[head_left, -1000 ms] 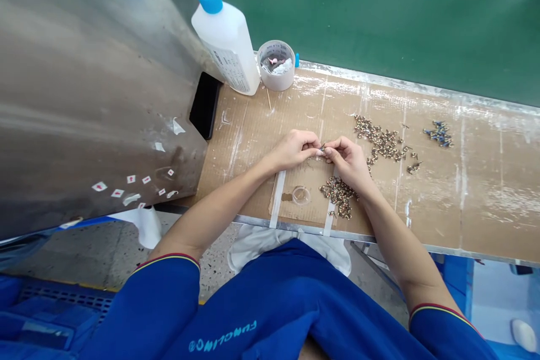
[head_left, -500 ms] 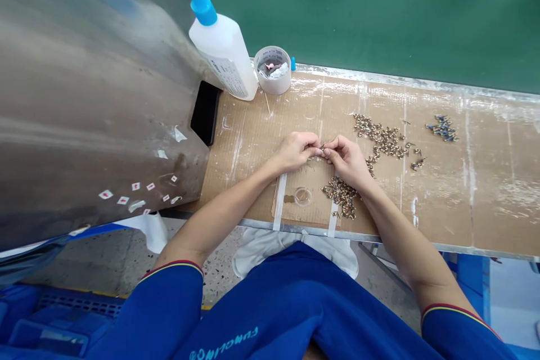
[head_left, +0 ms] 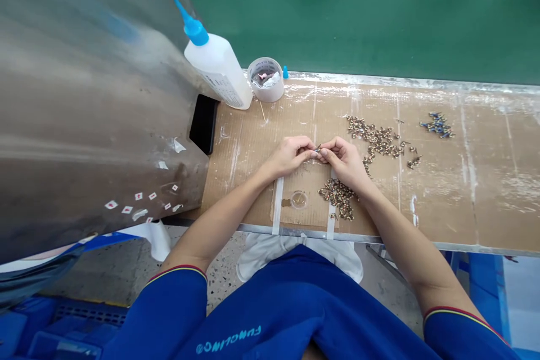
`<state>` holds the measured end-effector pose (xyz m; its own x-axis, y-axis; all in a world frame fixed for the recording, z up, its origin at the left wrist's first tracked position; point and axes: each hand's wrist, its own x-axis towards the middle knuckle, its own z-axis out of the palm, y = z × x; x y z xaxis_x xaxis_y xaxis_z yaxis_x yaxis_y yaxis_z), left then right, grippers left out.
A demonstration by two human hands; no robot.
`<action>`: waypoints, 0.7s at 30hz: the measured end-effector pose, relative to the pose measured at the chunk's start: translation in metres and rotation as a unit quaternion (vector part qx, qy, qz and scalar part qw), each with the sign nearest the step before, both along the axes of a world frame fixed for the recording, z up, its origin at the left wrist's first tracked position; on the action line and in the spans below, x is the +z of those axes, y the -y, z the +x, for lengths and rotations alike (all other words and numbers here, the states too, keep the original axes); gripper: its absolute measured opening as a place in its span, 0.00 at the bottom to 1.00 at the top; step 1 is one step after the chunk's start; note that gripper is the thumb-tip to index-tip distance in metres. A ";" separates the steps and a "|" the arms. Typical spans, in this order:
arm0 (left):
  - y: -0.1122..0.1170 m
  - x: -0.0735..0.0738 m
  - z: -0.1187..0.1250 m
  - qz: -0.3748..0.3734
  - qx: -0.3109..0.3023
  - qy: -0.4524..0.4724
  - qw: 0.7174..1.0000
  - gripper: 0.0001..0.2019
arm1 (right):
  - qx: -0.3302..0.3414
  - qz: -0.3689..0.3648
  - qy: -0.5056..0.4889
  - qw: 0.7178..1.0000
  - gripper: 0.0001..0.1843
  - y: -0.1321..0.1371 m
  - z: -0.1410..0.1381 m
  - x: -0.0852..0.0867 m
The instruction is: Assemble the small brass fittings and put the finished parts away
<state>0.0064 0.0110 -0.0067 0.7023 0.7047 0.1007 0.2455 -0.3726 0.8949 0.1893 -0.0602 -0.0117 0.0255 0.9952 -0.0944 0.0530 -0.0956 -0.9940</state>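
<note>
The person wears a blue short-sleeved shirt [head_left: 270,315] with white lettering [head_left: 228,337] on the front, thin red and yellow stripes [head_left: 177,273] edging each sleeve, a white cloth [head_left: 295,253] showing past its hem, and a bare left hand [head_left: 289,157] and right hand [head_left: 346,163].

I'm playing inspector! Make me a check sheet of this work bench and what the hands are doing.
surface: brown cardboard sheet with white smears, on a metal-edged bench
job's things: tiny metal part; small gold-and-dark parts in two heaps; blue-tipped pieces farther right
clutter: white squeeze bottle with blue nozzle; tape roll holding scraps; small clear dish
hands: left hand and right hand pinch the tiny metal part between them
cables: nothing seen
surroundings: green wall; grey metal panel with small stickers; blue sleeves
</note>
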 end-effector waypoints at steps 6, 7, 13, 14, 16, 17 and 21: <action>0.000 0.000 0.003 0.022 0.001 0.002 1.000 0.10 | -0.009 0.003 0.026 1.000 0.21 -0.002 0.002 -0.001; 0.000 -0.001 0.003 0.024 0.006 -0.004 1.000 0.10 | -0.005 0.004 0.031 1.000 0.21 -0.002 0.001 -0.001; -0.002 -0.002 0.003 0.003 -0.003 -0.027 1.000 0.10 | 0.048 -0.012 0.029 0.998 0.22 -0.003 0.001 0.003; -0.002 -0.002 0.003 -0.004 -0.007 -0.023 1.000 0.10 | 0.053 -0.014 0.028 0.998 0.22 -0.003 0.001 0.003; -0.002 -0.002 0.002 -0.015 -0.012 -0.015 1.000 0.11 | 0.059 -0.018 0.027 0.998 0.23 -0.003 0.001 0.004; -0.002 -0.002 0.002 -0.018 -0.014 -0.012 1.000 0.11 | 0.061 -0.020 0.027 0.998 0.23 -0.002 0.001 0.005; -0.002 -0.002 0.002 -0.022 -0.027 -0.010 0.999 0.12 | 0.065 -0.015 0.043 0.997 0.20 -0.001 0.002 0.004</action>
